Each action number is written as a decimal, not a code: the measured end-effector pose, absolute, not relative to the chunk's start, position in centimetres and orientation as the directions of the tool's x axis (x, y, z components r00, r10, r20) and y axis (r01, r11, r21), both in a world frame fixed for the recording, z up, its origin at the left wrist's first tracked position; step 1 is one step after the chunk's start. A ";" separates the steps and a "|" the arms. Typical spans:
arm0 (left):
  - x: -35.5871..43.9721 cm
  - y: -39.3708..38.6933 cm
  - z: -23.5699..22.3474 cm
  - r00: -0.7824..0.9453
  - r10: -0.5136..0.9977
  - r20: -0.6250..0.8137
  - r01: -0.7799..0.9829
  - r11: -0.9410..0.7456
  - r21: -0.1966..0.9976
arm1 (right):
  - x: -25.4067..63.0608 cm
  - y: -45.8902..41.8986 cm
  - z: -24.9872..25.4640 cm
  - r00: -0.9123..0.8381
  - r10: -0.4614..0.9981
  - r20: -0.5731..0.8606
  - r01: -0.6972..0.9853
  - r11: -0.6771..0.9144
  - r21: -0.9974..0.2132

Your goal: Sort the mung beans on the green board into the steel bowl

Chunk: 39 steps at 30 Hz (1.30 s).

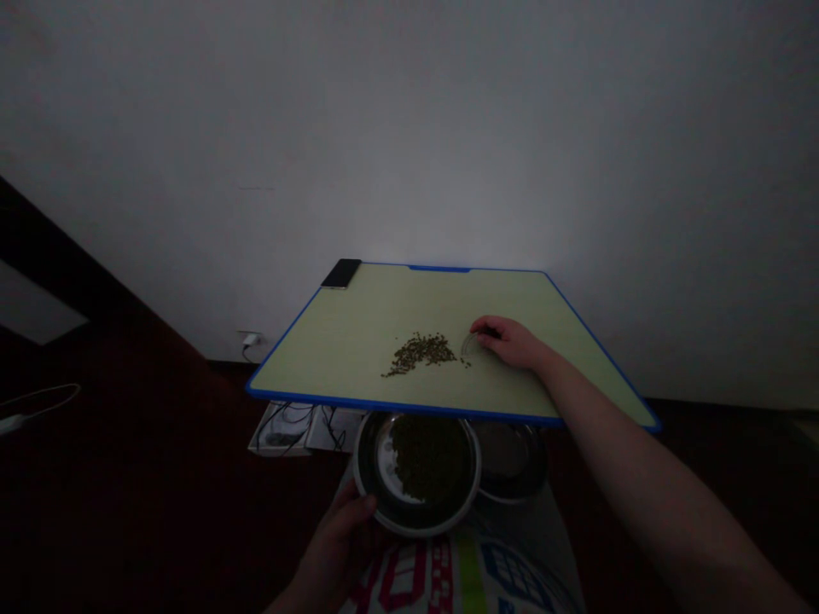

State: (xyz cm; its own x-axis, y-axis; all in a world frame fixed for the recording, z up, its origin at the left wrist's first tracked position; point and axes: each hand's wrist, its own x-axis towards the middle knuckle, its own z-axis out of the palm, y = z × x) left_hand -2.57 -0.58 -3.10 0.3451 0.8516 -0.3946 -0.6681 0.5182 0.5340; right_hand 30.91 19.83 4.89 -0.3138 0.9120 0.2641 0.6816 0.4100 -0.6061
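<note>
My left hand [342,539] grips the near left rim of a round metal bowl [474,486], thumb on the edge. Dark brown-green grains or pellets [432,460] fill much of the bowl's bottom, leaving shiny metal bare at the left. On the pale tabletop [345,341] lies a loose, spread heap of similar small brown pieces [422,351]. Just right of that heap, my right hand [508,339] is closed with curled fingers on a faint, see-through curved thing [470,344]. Its exact kind is too dim to make out.
A black phone [342,273] lies on the table's far left corner. The blue table edge [397,408] overhangs the bowl. Behind the bowl sits a second dark round vessel [512,460]. Cables lie in a white box [281,429] below. A plug [252,339] sits in the wall.
</note>
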 end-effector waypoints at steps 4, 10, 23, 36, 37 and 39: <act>-2.6 -0.5 -3.1 0.322 0.854 -0.409 -0.649 0.514 0.561 | 30.8 19.6 5.1 -0.337 0.907 0.253 0.668 0.420 -0.614; -2.5 -0.6 -3.1 0.324 0.853 -0.409 -0.656 0.514 0.553 | 30.7 19.3 5.3 -0.346 0.906 0.242 0.680 0.420 -0.602; -2.6 -0.6 -3.0 0.327 0.842 -0.428 -0.627 0.532 0.568 | 29.7 19.6 5.1 -0.318 0.900 0.297 0.710 0.434 -0.555; -2.4 -0.7 -2.9 0.319 0.845 -0.429 -0.649 0.525 0.552 | 29.4 19.3 5.2 -0.343 0.896 0.282 0.691 0.444 -0.570; -2.3 -0.7 -2.9 0.314 0.847 -0.429 -0.644 0.522 0.559 | 29.3 19.3 5.2 -0.344 0.896 0.279 0.691 0.443 -0.571; -2.3 -0.6 -2.7 0.302 0.848 -0.435 -0.635 0.519 0.573 | 29.3 19.2 5.2 -0.338 0.901 0.273 0.694 0.434 -0.575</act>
State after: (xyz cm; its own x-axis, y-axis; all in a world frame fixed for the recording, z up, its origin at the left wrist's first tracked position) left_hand -2.31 -0.62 -2.75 0.3016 0.8485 -0.4348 -0.6347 0.5190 0.5725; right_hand 29.28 19.24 5.24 -0.3383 0.9007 0.2726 0.6935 0.4344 -0.5747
